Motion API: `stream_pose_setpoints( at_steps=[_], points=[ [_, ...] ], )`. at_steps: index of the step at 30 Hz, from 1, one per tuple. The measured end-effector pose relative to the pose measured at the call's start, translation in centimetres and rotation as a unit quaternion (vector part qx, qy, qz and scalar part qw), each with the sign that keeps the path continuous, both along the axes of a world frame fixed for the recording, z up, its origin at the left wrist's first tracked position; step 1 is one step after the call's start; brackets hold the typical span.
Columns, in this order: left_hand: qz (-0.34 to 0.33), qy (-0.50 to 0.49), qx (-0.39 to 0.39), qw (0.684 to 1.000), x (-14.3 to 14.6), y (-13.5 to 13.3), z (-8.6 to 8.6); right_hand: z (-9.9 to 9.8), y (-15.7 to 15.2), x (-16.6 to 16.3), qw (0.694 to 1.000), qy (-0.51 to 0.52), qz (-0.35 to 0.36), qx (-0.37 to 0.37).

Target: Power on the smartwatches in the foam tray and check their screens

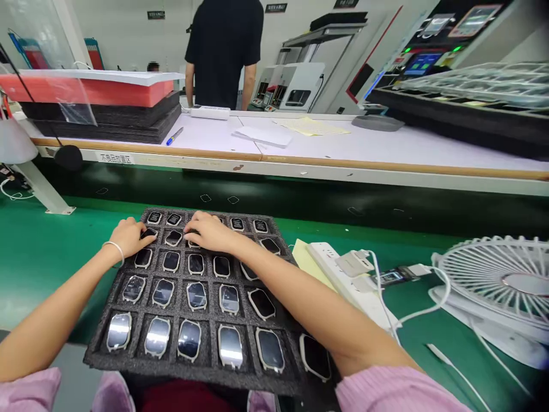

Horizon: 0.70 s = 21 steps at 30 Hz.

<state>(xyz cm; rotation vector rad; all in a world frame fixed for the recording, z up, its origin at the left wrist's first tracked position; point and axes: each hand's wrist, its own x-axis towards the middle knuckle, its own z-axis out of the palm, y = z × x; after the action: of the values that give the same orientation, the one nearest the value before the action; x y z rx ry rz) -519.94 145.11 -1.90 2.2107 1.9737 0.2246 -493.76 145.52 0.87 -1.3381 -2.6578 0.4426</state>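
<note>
A black foam tray (180, 369) lies tilted at the front edge of the bench, its square pockets holding several smartwatch bodies without straps. My left hand (130, 237) reaches over the tray's left edge, thumb and fingertips closed around a smartwatch (148, 233) in its pocket. Over the third column, my right hand (210, 232) is bent with fingers and thumb drawn together; what they hold, if anything, is hidden. Just below that hand shows part of another smartwatch (194, 244). Back-row watches such as this one (174, 219) show white markings; nearer ones have dark, glossy faces.
To the right are a white power strip (338, 269), a charger plug (355, 263), cables and a white fan (506, 280). A raised shelf (206, 140) runs behind, bearing foam stacks (107, 117), papers (263, 136) and a pen (175, 136). A person (225, 51) stands beyond.
</note>
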Motion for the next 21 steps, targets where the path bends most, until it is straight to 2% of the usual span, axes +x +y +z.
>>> stream_pose_setpoints(
  at_steps=[2, 4, 6, 9, 11, 13, 14, 15, 16, 18, 19, 21],
  points=[
    [0.01, -0.032, 0.016, 0.999, 0.8, 0.3, -0.2, -0.5, -0.4, -3.3, 1.0, -0.013, -0.017, 0.011],
    [0.016, -0.077, 0.023, 0.997, 1.2, 0.4, 0.0, -1.1, -0.4, -5.3, 0.999, -0.011, -0.036, 0.02],
    [0.018, -0.133, 0.024, 0.991, 1.3, 0.2, 0.5, -1.4, -0.2, -6.0, 0.999, 0.009, -0.049, 0.019],
    [0.011, -0.227, 0.021, 0.974, 1.6, -0.6, 1.4, -1.4, 0.1, -5.3, 0.996, 0.067, -0.061, 0.005],
    [-0.008, -0.323, -0.005, 0.946, 2.2, -1.2, 2.0, -1.2, 0.0, -3.8, 0.992, 0.106, -0.066, -0.007],
    [-0.024, -0.462, -0.064, 0.884, 3.5, -1.8, 2.5, -1.1, -0.4, -1.8, 0.98, 0.177, -0.068, -0.063],
    [-0.027, -0.523, -0.096, 0.847, 4.3, -2.0, 2.7, -1.2, -0.7, -0.6, 0.961, 0.237, -0.072, -0.12],
    [-0.024, -0.568, -0.122, 0.814, 5.2, -2.1, 2.9, -1.3, -1.1, 0.6, 0.929, 0.307, -0.08, -0.191],
    [-0.019, -0.592, -0.142, 0.793, 6.1, -2.3, 3.1, -1.4, -1.5, 1.7, 0.882, 0.38, -0.09, -0.265],
    [-0.013, -0.592, -0.164, 0.789, 8.1, -2.4, 3.4, -1.6, -2.6, 3.8, 0.772, 0.496, -0.113, -0.381],
    [-0.013, -0.587, -0.172, 0.791, 9.1, -2.4, 3.4, -1.8, -3.1, 4.7, 0.735, 0.527, -0.119, -0.411],
    [-0.018, -0.58, -0.191, 0.792, 10.9, -2.6, 3.5, -2.1, -4.1, 5.9, 0.687, 0.567, -0.116, -0.44]
  ],
)
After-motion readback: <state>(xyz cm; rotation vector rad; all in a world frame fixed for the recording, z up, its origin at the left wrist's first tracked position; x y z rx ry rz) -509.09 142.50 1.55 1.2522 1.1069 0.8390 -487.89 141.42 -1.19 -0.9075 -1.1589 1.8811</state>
